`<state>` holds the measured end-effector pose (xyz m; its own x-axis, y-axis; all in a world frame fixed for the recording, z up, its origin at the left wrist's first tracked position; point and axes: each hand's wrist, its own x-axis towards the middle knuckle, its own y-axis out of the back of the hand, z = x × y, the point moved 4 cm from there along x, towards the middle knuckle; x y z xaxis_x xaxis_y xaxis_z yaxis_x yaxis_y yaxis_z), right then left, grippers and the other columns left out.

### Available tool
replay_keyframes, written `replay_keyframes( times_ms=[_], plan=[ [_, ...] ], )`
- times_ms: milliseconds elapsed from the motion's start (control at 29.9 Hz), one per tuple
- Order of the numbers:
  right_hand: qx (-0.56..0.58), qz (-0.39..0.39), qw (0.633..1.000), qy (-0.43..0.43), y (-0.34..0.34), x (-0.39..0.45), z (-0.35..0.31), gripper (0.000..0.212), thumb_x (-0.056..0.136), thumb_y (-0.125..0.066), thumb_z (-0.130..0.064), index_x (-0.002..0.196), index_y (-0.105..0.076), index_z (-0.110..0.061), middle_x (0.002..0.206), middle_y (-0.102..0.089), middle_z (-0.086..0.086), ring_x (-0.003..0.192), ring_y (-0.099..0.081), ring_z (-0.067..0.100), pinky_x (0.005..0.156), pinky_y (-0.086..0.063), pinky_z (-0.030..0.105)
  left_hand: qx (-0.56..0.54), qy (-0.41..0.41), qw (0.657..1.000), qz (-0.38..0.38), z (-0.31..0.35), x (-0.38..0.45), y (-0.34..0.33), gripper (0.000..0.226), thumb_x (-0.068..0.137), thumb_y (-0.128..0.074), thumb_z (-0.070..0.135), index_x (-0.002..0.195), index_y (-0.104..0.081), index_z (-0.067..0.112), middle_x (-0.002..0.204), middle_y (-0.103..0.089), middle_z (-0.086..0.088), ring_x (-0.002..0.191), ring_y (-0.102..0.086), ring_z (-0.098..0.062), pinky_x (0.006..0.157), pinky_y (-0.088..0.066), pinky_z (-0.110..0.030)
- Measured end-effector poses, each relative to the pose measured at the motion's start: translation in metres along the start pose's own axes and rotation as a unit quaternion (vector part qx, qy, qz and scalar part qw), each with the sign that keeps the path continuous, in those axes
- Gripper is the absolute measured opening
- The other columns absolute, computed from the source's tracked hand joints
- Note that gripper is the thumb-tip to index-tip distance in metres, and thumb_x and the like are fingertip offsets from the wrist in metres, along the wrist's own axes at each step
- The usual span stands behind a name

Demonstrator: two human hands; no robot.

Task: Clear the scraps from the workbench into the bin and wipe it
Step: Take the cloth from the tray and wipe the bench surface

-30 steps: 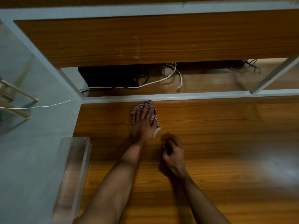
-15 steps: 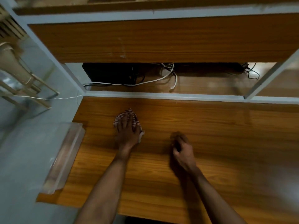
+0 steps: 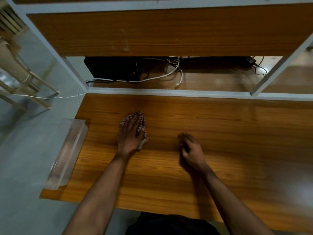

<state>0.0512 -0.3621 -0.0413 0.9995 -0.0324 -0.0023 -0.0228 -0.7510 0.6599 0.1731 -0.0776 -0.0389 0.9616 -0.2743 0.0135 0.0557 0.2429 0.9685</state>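
i see cloth (image 3: 133, 122) now left of its earlier spot, nearer clear plastic bin (image 3: 67, 153) | left hand (image 3: 131, 134) flat on checked cloth | right hand (image 3: 190, 150) curled, holding nothing visible | glossy woodgrain workbench (image 3: 220, 150)

Office: wood-laminate desk (image 3: 220, 133), cables (image 3: 162, 77) behind.

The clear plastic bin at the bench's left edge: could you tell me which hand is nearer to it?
Left. The left hand presses a cloth nearer the bin; the right hand lies farther right.

hands: 2 (image 3: 131, 133) (image 3: 192, 150) | cloth: 1 (image 3: 141, 127) | clear bin: 1 (image 3: 67, 155) | workbench: 1 (image 3: 220, 150)
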Motion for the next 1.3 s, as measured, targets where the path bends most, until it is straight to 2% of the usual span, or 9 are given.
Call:
replay_keyframes(
  times_ms=[134, 301, 434, 601, 735, 902, 1069, 1203, 1303],
  plan=[
    [-0.035, 0.025, 0.999, 0.004, -0.001, -0.003, -0.005, 0.046, 0.097, -0.058, -0.011, 0.143, -0.059, -0.015, 0.152, -0.051, 0.007, 0.142, -0.044, 0.02, 0.119, -0.032, 0.028, 0.003, 0.045, 0.999, 0.017, 0.027, -0.002, -0.008, 0.062, 0.1, -0.03, 0.057, 0.158, -0.03, 0.035, 0.167, -0.025, 0.006, 0.152, -0.026, -0.024, 0.124, -0.018, -0.046],
    [-0.07, 0.026, 0.997, 0.02, -0.005, -0.001, -0.006, 0.047, 0.089, -0.061, -0.006, 0.136, -0.063, -0.007, 0.143, -0.058, 0.015, 0.134, -0.053, 0.031, 0.115, -0.041, 0.036, -0.031, -0.085, 0.996, 0.012, 0.095, -0.062, -0.027, 0.061, 0.097, -0.046, 0.047, 0.156, -0.036, 0.034, 0.164, -0.032, 0.007, 0.153, -0.024, -0.021, 0.125, -0.016, -0.046],
    [-0.081, 0.05, 0.995, 0.024, -0.001, -0.004, -0.003, 0.043, 0.088, -0.058, -0.01, 0.129, -0.067, -0.005, 0.136, -0.063, 0.016, 0.128, -0.057, 0.032, 0.11, -0.045, 0.038, -0.032, -0.159, 0.986, -0.027, 0.068, -0.116, -0.028, 0.061, 0.098, -0.044, 0.053, 0.156, -0.035, 0.036, 0.165, -0.031, 0.01, 0.151, -0.028, -0.019, 0.123, -0.022, -0.045],
    [-0.122, 0.067, 0.99, 0.002, -0.003, -0.028, -0.001, 0.047, 0.086, -0.057, -0.017, 0.132, -0.066, -0.006, 0.135, -0.063, 0.016, 0.124, -0.057, 0.036, 0.103, -0.046, 0.041, -0.015, -0.026, 0.999, 0.019, -0.02, -0.102, -0.003, 0.058, 0.098, -0.044, 0.05, 0.151, -0.047, 0.027, 0.158, -0.043, -0.001, 0.145, -0.039, -0.027, 0.121, -0.026, -0.046],
    [-0.129, 0.069, 0.989, -0.013, -0.013, -0.038, -0.002, 0.046, 0.092, -0.055, -0.016, 0.136, -0.062, -0.005, 0.139, -0.06, 0.018, 0.126, -0.055, 0.037, 0.106, -0.044, 0.042, -0.02, 0.056, 0.998, 0.032, 0.021, -0.104, -0.014, 0.06, 0.096, -0.047, 0.051, 0.151, -0.047, 0.027, 0.16, -0.041, -0.002, 0.144, -0.039, -0.031, 0.121, -0.026, -0.05],
    [-0.139, 0.064, 0.988, 0.018, -0.015, -0.064, -0.011, 0.047, 0.093, -0.061, -0.006, 0.139, -0.059, -0.004, 0.144, -0.056, 0.019, 0.134, -0.05, 0.035, 0.112, -0.04, 0.043, -0.019, -0.017, 1.0, -0.006, 0.102, -0.166, -0.032, 0.061, 0.102, -0.039, 0.051, 0.159, -0.026, 0.033, 0.167, -0.024, 0.002, 0.155, -0.017, -0.025, 0.126, -0.011, -0.047],
    [-0.147, 0.032, 0.988, 0.017, -0.008, -0.104, -0.013, 0.045, 0.102, -0.053, -0.019, 0.147, -0.051, -0.013, 0.152, -0.049, 0.012, 0.141, -0.042, 0.029, 0.118, -0.035, 0.043, 0.013, -0.096, 0.993, -0.063, 0.075, -0.223, -0.028, 0.067, 0.099, -0.036, 0.06, 0.161, -0.018, 0.039, 0.169, -0.016, 0.007, 0.157, -0.011, -0.02, 0.126, -0.009, -0.047],
    [-0.131, 0.015, 0.991, 0.008, -0.004, -0.147, -0.006, 0.047, 0.108, -0.042, -0.03, 0.155, -0.04, -0.02, 0.16, -0.036, 0.006, 0.147, -0.028, 0.022, 0.123, -0.023, 0.04, 0.032, -0.01, 0.998, -0.044, 0.044, -0.21, -0.009, 0.066, 0.101, -0.025, 0.061, 0.161, -0.021, 0.035, 0.169, -0.019, 0.004, 0.155, -0.016, -0.022, 0.125, -0.007, -0.044],
    [-0.129, 0.02, 0.991, 0.007, -0.004, -0.155, -0.004, 0.048, 0.108, -0.041, -0.03, 0.155, -0.04, -0.02, 0.161, -0.035, 0.007, 0.148, -0.027, 0.023, 0.125, -0.021, 0.04, 0.029, 0.07, 0.997, -0.011, 0.08, -0.2, -0.02, 0.068, 0.1, -0.026, 0.062, 0.162, -0.016, 0.034, 0.17, -0.016, 0.001, 0.154, -0.017, -0.024, 0.125, -0.007, -0.05]
  ],
)
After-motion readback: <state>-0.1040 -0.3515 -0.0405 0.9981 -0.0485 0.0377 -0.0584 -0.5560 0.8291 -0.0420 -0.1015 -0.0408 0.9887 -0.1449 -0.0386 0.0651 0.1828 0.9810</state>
